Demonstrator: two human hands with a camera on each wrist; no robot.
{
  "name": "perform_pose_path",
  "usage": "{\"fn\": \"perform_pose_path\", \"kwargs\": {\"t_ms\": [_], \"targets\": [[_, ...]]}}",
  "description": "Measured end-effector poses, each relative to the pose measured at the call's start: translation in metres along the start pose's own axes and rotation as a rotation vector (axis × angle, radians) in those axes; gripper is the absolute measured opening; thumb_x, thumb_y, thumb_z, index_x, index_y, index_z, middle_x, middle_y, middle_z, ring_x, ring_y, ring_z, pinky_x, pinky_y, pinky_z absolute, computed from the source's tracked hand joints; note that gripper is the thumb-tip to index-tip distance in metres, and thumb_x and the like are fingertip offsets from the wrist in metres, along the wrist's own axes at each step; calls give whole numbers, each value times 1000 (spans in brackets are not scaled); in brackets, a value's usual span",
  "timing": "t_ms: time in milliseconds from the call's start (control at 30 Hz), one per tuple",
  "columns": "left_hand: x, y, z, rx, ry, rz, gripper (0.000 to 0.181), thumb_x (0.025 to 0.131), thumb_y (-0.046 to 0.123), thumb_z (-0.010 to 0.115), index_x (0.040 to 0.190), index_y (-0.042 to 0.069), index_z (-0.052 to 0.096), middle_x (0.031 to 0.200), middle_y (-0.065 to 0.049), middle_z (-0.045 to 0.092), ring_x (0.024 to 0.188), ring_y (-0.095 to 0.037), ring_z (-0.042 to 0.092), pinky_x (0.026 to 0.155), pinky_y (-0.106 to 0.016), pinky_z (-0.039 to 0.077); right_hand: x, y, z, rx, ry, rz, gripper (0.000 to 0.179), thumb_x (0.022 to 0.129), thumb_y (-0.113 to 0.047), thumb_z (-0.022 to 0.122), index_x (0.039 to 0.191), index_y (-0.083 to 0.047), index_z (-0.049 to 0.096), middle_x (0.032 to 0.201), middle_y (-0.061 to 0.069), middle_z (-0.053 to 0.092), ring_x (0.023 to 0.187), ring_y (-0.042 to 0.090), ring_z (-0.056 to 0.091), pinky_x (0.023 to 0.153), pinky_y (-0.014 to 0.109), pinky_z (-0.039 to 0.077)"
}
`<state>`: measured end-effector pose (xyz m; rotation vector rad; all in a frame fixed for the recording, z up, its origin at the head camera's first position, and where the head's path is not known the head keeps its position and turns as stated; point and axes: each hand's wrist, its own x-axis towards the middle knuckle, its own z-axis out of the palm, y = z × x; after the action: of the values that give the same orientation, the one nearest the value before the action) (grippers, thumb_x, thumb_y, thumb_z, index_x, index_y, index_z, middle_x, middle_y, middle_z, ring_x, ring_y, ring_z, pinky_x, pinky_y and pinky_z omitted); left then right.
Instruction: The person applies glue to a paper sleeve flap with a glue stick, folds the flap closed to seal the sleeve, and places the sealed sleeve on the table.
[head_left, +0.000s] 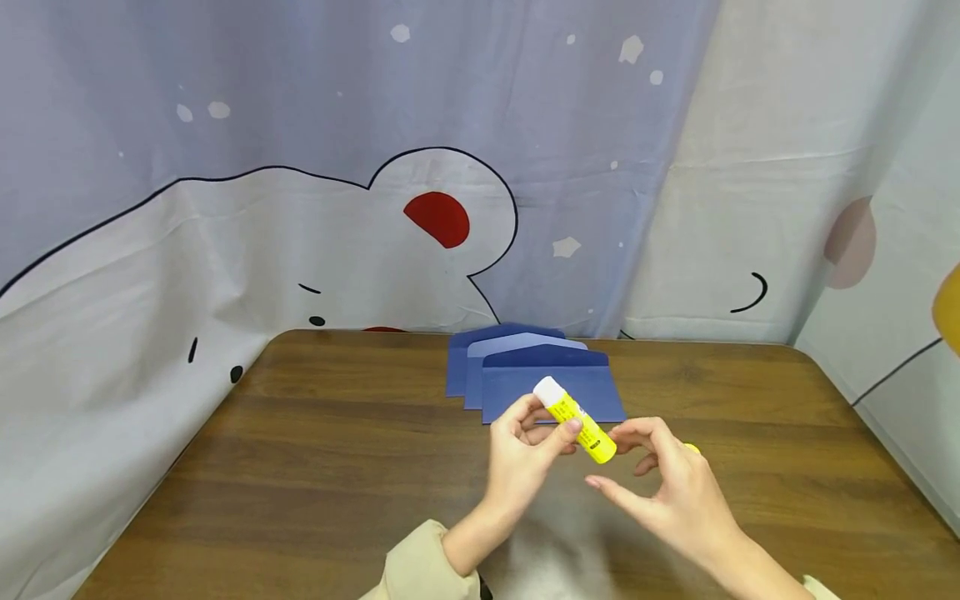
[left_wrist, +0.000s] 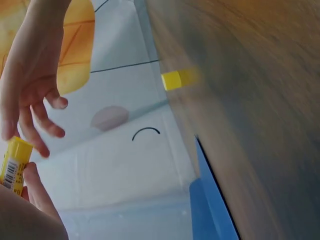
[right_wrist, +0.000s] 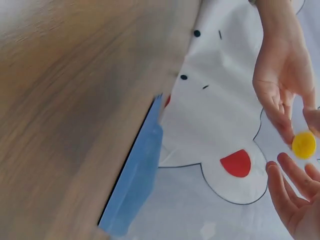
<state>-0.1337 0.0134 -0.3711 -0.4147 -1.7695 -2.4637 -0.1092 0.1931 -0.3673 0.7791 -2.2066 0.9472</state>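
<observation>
My left hand (head_left: 521, 454) pinches a yellow glue stick (head_left: 581, 425) between thumb and fingers, above the table. The stick is tilted, its white end up and to the left. Close to its lower yellow end, my right hand (head_left: 667, 483) is spread, thumb and fingers apart, gripping nothing. The left wrist view shows the barcode side of the glue stick (left_wrist: 12, 167) beneath the right hand's fingers (left_wrist: 42, 120). From the right wrist, only the stick's round yellow end (right_wrist: 304, 145) shows. Whether the right fingertips touch it, I cannot tell.
Three blue envelopes (head_left: 551, 396) overlap at the back middle of the wooden table (head_left: 337, 467). A yellow cap (left_wrist: 171, 80) stands on the table to the right, mostly hidden behind the right hand in the head view. A printed curtain (head_left: 300, 242) hangs behind.
</observation>
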Motion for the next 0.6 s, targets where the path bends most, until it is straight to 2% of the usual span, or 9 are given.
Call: {"fn": "perform_pose_path", "kwargs": {"t_ms": [133, 200, 300, 433, 500, 600], "targets": [[-3, 1, 4, -93, -18, -18, 42, 80, 7, 75, 110, -13, 54, 91, 1, 67, 72, -8, 70, 69, -33, 59, 2, -5, 7, 36, 40, -5, 47, 70, -15, 85, 103, 0, 55, 84, 2, 70, 64, -2, 59, 60, 13, 48], [-4, 1, 5, -127, -28, -22, 43, 80, 7, 76, 110, -14, 52, 90, 4, 67, 73, -8, 70, 69, -32, 59, 2, -3, 10, 59, 72, -22, 42, 75, -16, 82, 101, 2, 55, 84, 5, 70, 59, -2, 59, 59, 13, 48], [-4, 0, 5, -148, -33, -23, 45, 80, 7, 76, 110, -15, 50, 90, 5, 68, 77, -8, 70, 70, -29, 58, 2, -3, 10, 62, 81, -10, 38, 74, -8, 81, 98, 3, 55, 86, 8, 69, 61, 0, 59, 58, 12, 48], [-5, 0, 5, -133, -36, -18, 46, 79, 7, 76, 111, -14, 51, 90, 6, 67, 79, -7, 70, 71, -27, 58, 0, -7, 7, 45, 26, 61, 38, 71, 5, 78, 100, 2, 54, 90, 5, 70, 68, -1, 59, 63, 11, 48], [-6, -1, 5, -113, -35, -19, 46, 79, 8, 77, 112, -14, 53, 92, 4, 68, 81, -7, 69, 73, -26, 57, -2, -8, 7, 84, -5, 110, 33, 78, 4, 73, 103, 1, 52, 92, 4, 69, 71, 0, 59, 63, 13, 47], [-7, -2, 4, -88, -38, -33, 47, 79, 8, 77, 115, -13, 54, 98, -4, 69, 85, -6, 69, 77, -25, 57, -5, -12, 6, 196, -58, 220, 25, 87, 5, 63, 107, 0, 49, 97, 2, 67, 74, 1, 59, 62, 18, 49]]}}
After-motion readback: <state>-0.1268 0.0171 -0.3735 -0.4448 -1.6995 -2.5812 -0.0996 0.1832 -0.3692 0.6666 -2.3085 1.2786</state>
